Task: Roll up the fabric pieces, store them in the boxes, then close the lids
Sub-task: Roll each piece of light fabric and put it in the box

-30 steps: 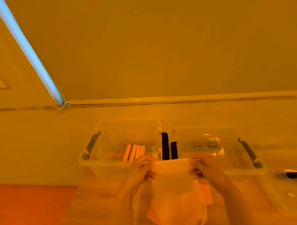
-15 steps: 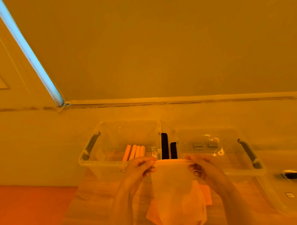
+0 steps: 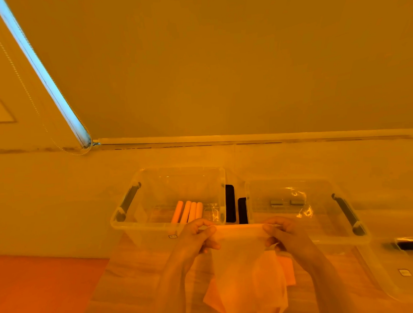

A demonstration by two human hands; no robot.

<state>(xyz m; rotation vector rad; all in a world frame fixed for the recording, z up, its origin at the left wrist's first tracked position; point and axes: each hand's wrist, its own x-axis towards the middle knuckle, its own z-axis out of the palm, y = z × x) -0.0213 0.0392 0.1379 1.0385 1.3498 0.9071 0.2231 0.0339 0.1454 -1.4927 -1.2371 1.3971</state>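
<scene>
Behind the table, most of the view is filled by a wide drawn blind point(image 3: 220, 61), edged at the left by a slanted strip of blue light point(image 3: 41, 71), with a pale wall point(image 3: 48, 198) below it. A wooden table point(image 3: 139, 272) is seen in the lower part of the view. On it, against the wall, two clear plastic boxes are set side by side, both with lids off. In the left box point(image 3: 142, 220), four rolled pieces of fabric point(image 3: 187, 211) are laid side by side on the bottom, towards its near right corner. The right box point(image 3: 322, 231) has a dark handle at its right end, and only reflections can be made out inside. Another clear plastic piece point(image 3: 404, 273) lies at the far right, cut off by the edge of the view.

In front of the boxes, a thin pale fabric sheet point(image 3: 238, 256) is held up above the table. Its top edge is stretched between the two hands: the left corner is pinched by the left hand point(image 3: 195, 237), the right corner by the right hand point(image 3: 287, 235), fingers curled round the edge in both. The sheet hangs down from the hands between the wrists. Beneath it, more orange fabric point(image 3: 286, 268) is lying flat on the table.
</scene>
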